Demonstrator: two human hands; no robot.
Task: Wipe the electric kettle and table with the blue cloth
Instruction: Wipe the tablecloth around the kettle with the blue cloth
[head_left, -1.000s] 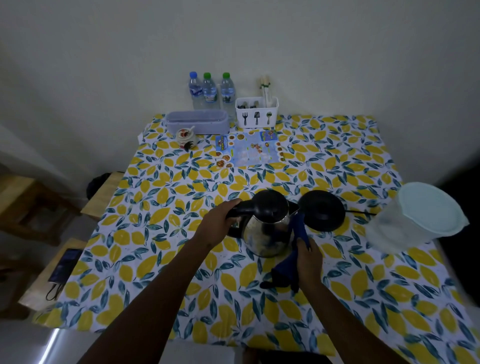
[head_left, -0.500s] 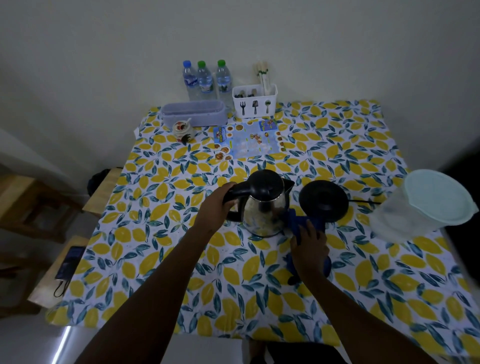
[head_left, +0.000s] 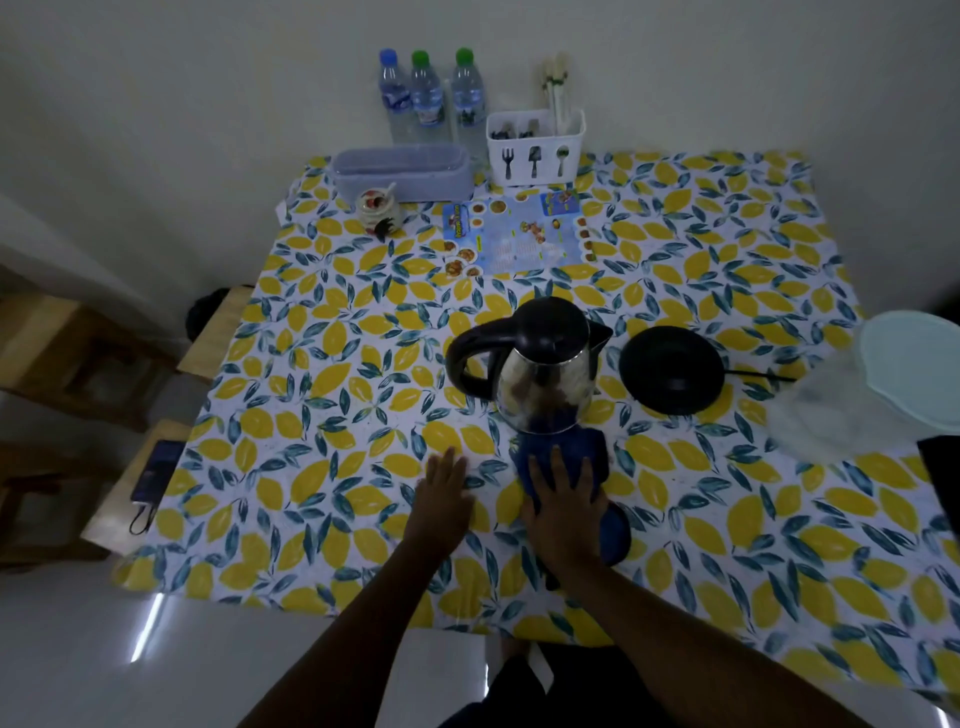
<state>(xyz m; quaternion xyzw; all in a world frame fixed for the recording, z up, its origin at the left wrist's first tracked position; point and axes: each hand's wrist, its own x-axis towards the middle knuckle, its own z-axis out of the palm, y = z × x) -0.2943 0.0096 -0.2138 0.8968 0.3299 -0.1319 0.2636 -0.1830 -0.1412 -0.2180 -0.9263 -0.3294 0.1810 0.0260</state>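
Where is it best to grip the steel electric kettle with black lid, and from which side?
Probably by the black loop handle of the steel electric kettle, approached from the left side. It juts out leftward, open enough for fingers, while the spout points right. The free left hand lies nearest.

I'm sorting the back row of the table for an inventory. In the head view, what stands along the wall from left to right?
Lilac oblong plastic box → blue-capped clear water bottle → two green-capped clear water bottles → white plastic cutlery caddy.
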